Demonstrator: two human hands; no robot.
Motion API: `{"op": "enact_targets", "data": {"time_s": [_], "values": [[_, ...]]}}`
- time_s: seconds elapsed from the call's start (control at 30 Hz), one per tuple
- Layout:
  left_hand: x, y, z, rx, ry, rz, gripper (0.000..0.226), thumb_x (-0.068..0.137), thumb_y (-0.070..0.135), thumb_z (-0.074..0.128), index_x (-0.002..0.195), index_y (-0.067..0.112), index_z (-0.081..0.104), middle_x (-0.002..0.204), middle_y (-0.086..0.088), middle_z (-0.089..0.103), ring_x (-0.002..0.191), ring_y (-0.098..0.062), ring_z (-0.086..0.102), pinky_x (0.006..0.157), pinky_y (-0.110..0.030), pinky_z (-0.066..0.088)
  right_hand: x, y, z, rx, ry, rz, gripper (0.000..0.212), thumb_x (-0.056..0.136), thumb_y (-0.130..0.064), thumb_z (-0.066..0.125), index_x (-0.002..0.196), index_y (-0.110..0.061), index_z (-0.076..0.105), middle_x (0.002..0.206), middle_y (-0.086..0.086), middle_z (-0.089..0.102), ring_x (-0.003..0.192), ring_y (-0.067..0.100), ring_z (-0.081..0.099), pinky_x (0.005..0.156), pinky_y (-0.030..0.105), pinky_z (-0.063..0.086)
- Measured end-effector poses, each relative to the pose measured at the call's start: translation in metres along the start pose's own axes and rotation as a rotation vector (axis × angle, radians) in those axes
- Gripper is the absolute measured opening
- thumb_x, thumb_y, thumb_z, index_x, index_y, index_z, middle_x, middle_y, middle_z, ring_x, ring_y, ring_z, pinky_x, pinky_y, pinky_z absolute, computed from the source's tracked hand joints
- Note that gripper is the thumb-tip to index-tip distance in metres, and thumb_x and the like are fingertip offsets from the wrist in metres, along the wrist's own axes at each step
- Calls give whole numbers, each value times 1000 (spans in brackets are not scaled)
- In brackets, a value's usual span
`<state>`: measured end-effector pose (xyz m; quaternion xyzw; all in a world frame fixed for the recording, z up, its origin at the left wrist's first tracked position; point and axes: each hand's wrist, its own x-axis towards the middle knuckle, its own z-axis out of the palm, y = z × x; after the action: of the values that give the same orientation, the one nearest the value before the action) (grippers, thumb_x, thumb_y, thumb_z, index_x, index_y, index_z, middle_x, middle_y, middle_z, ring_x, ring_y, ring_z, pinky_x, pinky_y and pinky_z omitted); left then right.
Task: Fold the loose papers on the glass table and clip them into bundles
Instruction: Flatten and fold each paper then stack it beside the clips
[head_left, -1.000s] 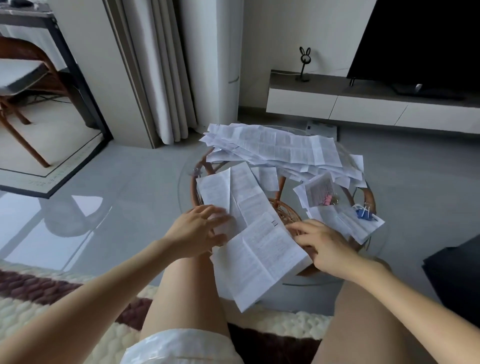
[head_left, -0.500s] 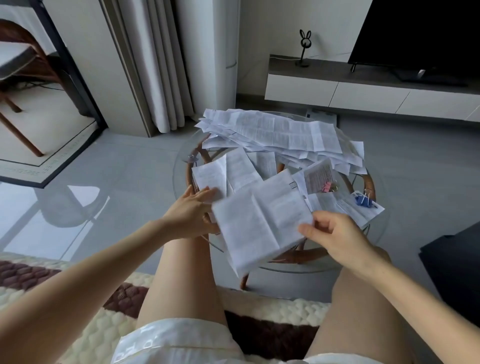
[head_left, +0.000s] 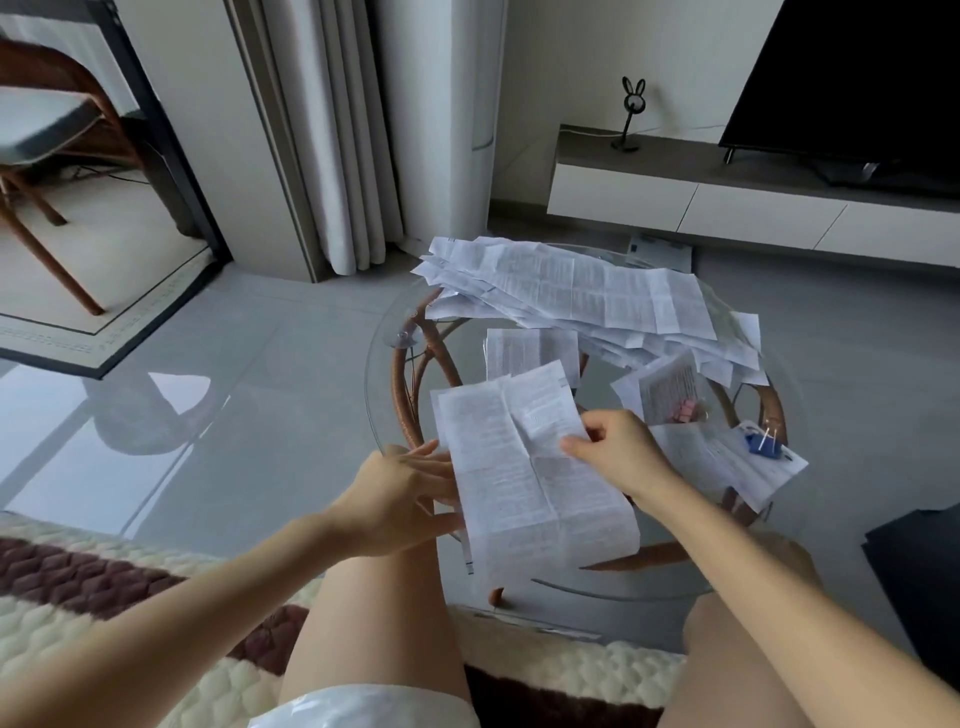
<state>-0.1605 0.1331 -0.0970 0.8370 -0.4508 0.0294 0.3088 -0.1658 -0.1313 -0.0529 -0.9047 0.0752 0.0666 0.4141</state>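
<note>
A creased printed sheet hangs over the near edge of the round glass table. My right hand pinches its right edge between thumb and fingers. My left hand lies flat against its left edge, fingers straight and partly under the paper. A big heap of loose papers covers the far side of the table. A folded sheet lies behind the held one. On the right, a blue binder clip sits on a folded bundle, and pink clips lie on another paper.
The glass top rests on a rattan frame. My bare knees are close under the near rim, above a cream and brown rug. A TV stand is behind, a chair far left, a dark object at right.
The long sheet has been folded over on itself and turned upright. My right hand rose from its lower right corner to its right edge. My left hand slid to the left edge.
</note>
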Motion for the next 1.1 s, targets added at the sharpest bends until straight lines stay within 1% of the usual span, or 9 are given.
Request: {"op": "enact_targets", "data": {"time_s": [0.17,0.23,0.3,0.4,0.5,0.63,0.77,0.93,1.1], "values": [[-6,-5,-19,-44,266,-178,19,84,16,59,75,26,73,85,22,69,85,4,64,98,-28,46,1,-4,10,-239,62,-16,25,85,-25,67,67,-8,62,63,-1,61,56,12,48,51,24,33],[5,-1,-26,63,391,-304,21,83,23,52,70,22,69,75,16,67,70,-4,61,75,-30,54,3,-4,13,-296,94,-6,31,83,-28,67,62,-8,55,59,2,55,53,13,43,49,24,31],[24,9,-25,184,397,-338,22,84,23,53,75,14,72,79,6,69,72,-14,64,68,-29,55,7,-4,16,-339,122,-2,36,81,-30,68,57,-13,47,55,1,47,50,12,38,47,24,27],[51,27,-8,244,150,-343,32,95,33,48,106,13,70,121,-4,65,114,-21,59,96,-32,46,9,-6,19,-408,131,1,42,81,-30,67,53,-15,40,51,-1,40,48,13,35,46,25,25],[67,33,13,296,-135,-443,54,99,46,36,144,16,39,156,-5,24,145,-23,16,118,-35,10,10,-9,20,-462,133,21,41,81,-28,64,53,-15,38,50,-1,36,47,16,31,45,25,23],[69,17,29,367,-220,-478,68,96,59,26,152,23,13,160,-2,2,147,-21,-4,119,-41,-4,10,-14,24,-528,152,46,42,83,-20,58,55,-15,28,51,-3,27,48,14,22,47,26,16],[62,10,33,402,-189,-451,84,81,68,-3,152,27,12,160,3,0,146,-16,-10,118,-40,-10,10,-19,25,-598,142,43,45,89,-21,55,56,-14,27,53,-3,28,48,11,23,45,25,19],[59,9,34,385,-134,-452,81,84,67,-1,152,27,15,159,3,3,146,-16,-9,119,-40,-8,11,-19,26,-597,139,34,50,90,-29,60,55,-14,28,53,-4,30,47,11,25,54,27,31],[59,7,34,397,-125,-463,79,85,68,0,152,28,13,159,4,1,146,-15,-10,119,-40,-8,12,-23,23,-575,126,27,53,90,-31,62,54,-15,28,52,-4,28,46,10,24,44,24,20]]}}
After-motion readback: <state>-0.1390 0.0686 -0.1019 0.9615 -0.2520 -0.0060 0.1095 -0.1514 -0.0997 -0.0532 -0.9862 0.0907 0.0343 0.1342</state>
